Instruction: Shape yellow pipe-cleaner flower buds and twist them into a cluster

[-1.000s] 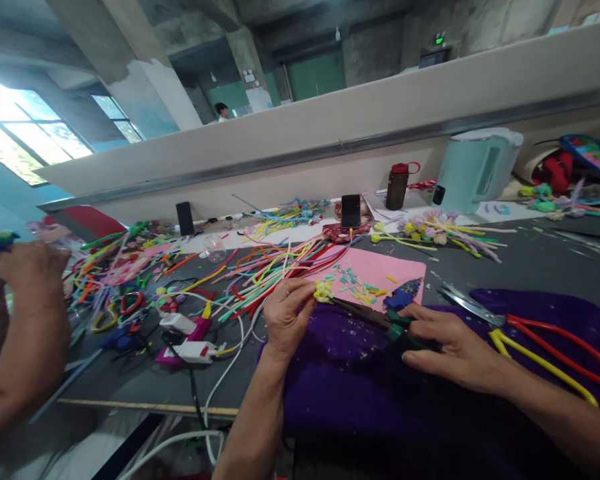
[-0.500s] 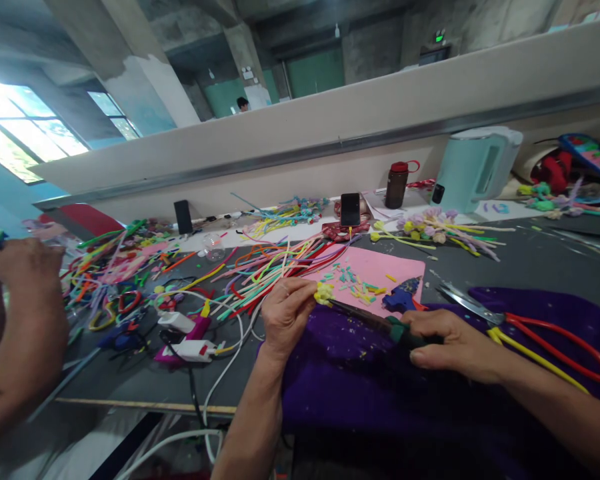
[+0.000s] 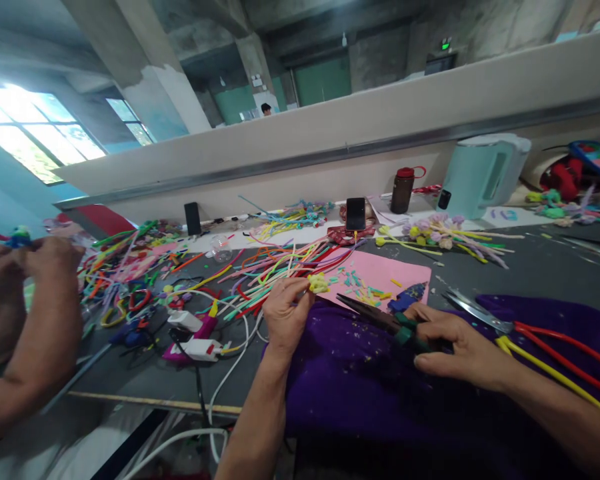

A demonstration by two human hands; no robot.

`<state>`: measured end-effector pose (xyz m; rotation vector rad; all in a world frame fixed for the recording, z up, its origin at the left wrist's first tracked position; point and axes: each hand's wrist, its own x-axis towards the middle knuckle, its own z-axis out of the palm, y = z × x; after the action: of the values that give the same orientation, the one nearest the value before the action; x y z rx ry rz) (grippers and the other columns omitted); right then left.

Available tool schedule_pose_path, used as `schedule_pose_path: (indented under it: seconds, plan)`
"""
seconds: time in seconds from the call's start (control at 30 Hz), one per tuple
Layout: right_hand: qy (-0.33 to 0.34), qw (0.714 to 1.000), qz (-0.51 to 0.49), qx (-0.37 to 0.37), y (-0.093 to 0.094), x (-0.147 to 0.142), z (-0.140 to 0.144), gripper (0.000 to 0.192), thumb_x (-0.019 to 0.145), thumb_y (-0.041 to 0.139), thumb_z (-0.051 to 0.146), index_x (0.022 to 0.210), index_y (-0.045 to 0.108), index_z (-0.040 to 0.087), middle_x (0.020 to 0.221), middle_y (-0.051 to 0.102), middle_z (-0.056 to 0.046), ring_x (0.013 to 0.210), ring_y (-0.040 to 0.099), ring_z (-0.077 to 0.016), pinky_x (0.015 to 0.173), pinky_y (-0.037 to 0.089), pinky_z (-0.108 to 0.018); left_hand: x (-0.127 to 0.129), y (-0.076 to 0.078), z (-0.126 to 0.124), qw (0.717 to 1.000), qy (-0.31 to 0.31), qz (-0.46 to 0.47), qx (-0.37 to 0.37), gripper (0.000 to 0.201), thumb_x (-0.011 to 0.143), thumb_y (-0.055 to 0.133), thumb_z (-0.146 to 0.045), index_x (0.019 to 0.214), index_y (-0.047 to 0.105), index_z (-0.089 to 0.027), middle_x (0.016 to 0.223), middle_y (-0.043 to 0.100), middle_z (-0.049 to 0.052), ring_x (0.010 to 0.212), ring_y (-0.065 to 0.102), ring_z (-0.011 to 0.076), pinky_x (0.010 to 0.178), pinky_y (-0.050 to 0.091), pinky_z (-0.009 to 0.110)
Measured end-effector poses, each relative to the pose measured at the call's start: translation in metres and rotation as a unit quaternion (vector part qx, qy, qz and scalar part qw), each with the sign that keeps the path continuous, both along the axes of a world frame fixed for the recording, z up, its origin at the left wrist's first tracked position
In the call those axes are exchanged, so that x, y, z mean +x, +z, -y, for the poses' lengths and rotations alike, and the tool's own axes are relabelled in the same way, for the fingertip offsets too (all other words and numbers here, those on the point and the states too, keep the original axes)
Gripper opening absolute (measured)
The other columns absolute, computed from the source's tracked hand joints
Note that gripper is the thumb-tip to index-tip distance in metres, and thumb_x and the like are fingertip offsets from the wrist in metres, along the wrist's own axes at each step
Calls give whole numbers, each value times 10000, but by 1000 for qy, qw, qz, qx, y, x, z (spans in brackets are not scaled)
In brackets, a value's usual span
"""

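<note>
Between the thumb and fingers of my left hand (image 3: 287, 310) is a small fuzzy yellow flower (image 3: 319, 283), seemingly of pipe cleaner. My right hand (image 3: 453, 343) grips dark scissors (image 3: 380, 317) by their green handles. The blades point left toward the flower, a short way apart from it. Beyond them lies a pink sheet (image 3: 405, 268) strewn with short yellow and green clippings (image 3: 353, 280). A dark purple cloth (image 3: 325, 393) spreads under both hands. Right of my right hand rest larger scissors (image 3: 510, 327) with red and yellow handles.
Long pipe cleaners (image 3: 270, 270) lie in a bundle left of the sheet. A power strip (image 3: 195, 349) with white cables sits at the left. A phone (image 3: 355, 215), brown bottle (image 3: 403, 191) and mint kettle (image 3: 480, 177) stand behind. Another person's hands (image 3: 55, 267) work at far left.
The scissors have drawn back from the yellow flower, leaving a gap, and their blades have parted slightly. My left hand still holds the flower. The whole view has shifted a little.
</note>
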<state>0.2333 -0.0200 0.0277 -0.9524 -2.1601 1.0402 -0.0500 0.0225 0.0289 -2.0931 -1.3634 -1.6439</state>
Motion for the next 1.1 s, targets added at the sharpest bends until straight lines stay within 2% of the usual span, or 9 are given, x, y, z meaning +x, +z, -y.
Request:
schedule_pose_path:
  seconds: [0.1, 0.3, 0.63, 1.1]
  plan:
    - [-20, 999, 9, 41, -2, -2, 4, 244, 749, 587, 316, 583, 491, 165, 891, 496, -40, 857, 498, -188, 743, 409, -297, 1, 0, 1, 1000, -16, -2, -4, 66, 721, 624, -176, 774, 660, -193, 761, 645, 14, 688, 587, 120, 553, 459, 225]
    - [-50, 995, 34, 85, -2, -5, 8, 202, 734, 605, 279, 595, 513, 165, 966, 499, -55, 942, 500, -206, 799, 405, -311, 4, -2, 1, 999, -33, -32, 25, 107, 697, 642, -133, 786, 651, -192, 764, 643, 8, 718, 588, 122, 654, 479, 257]
    - [-57, 991, 53, 105, -3, -6, 7, 207, 742, 598, 278, 598, 503, 164, 954, 498, -57, 931, 503, -198, 767, 410, -299, 5, -2, 1, 997, -43, -46, 37, 129, 694, 633, -117, 799, 647, -191, 754, 640, 5, 705, 585, 120, 647, 479, 252]
    - [-50, 993, 46, 92, -6, -5, 6, 241, 775, 571, 305, 599, 490, 163, 931, 492, -56, 923, 495, -195, 747, 404, -305, 6, -4, 1, 997, -47, -58, 30, 147, 694, 627, -120, 815, 660, -197, 745, 641, 5, 707, 586, 123, 660, 468, 255]
